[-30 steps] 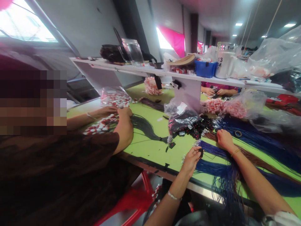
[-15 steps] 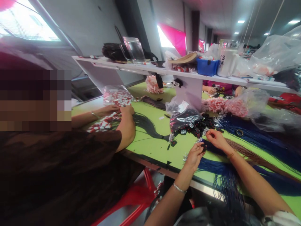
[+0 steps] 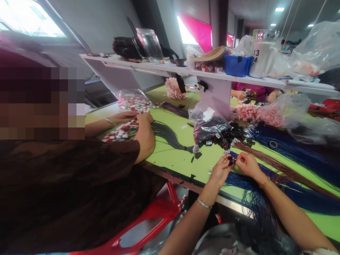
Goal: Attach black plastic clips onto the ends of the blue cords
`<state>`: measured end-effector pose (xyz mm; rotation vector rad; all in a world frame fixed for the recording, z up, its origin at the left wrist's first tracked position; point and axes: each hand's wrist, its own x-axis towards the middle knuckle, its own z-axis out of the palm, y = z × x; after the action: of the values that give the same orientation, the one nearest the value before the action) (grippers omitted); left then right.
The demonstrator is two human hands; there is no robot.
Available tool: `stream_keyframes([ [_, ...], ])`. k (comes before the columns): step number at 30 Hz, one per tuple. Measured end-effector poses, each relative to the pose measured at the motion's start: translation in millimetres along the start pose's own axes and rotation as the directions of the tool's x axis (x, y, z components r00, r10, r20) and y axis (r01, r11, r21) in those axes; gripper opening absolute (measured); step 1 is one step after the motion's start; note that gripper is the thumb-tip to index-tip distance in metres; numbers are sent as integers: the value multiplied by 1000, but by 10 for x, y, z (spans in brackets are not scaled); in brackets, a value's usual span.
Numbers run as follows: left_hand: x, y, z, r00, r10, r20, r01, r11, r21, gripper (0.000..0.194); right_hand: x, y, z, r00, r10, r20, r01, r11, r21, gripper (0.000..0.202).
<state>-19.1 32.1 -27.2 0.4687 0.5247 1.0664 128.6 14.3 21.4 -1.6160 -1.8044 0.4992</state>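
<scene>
My left hand (image 3: 221,170) pinches a small black plastic connector (image 3: 231,160) between thumb and fingertips, above the near edge of the table. Close on its right, my right hand (image 3: 249,165) has its fingertips pressed together, pointing at the connector. What they grip is too small to make out; it may be a wire end. Under and beside both hands lie bundles of dark blue wires (image 3: 235,179) with shiny silvery tips. A brown wire bundle (image 3: 268,157) runs off to the right behind my right hand. Beyond the hands is a pile of black connectors (image 3: 235,132).
A co-worker's hands (image 3: 142,117) work at left among red-and-white pieces (image 3: 122,131). A clear bag (image 3: 209,129) of dark parts, a grey wire bundle (image 3: 167,132) and a tape roll (image 3: 273,144) lie on the green table. A shelf (image 3: 183,72) carries a blue bin (image 3: 238,65).
My right hand has come from near the silvery wire ends down to the connector in my left hand. The connector is now turned more into view. The camera view has shifted slightly.
</scene>
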Motion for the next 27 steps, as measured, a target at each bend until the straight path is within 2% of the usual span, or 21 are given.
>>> stream_keyframes([
  [9,-35,16,13,1000,9,16,-10,1000,29,29,-6,-7,7,1000,23,13,-23,1000,-13,13],
  [14,-53,-15,46,999,52,-10,-50,987,152,29,-13,35,54,999,20,41,-20,1000,14,13],
  [17,-67,-32,68,997,66,-38,-55,969,239,31,-18,38,40,999,-32,42,31,999,3,14],
  [21,-73,-46,70,996,72,-60,-57,974,217,33,-31,34,-8,987,-132,90,130,991,27,15],
  [27,-40,-51,63,996,76,-49,-59,955,290,31,-39,79,35,994,-83,75,81,996,31,12],
])
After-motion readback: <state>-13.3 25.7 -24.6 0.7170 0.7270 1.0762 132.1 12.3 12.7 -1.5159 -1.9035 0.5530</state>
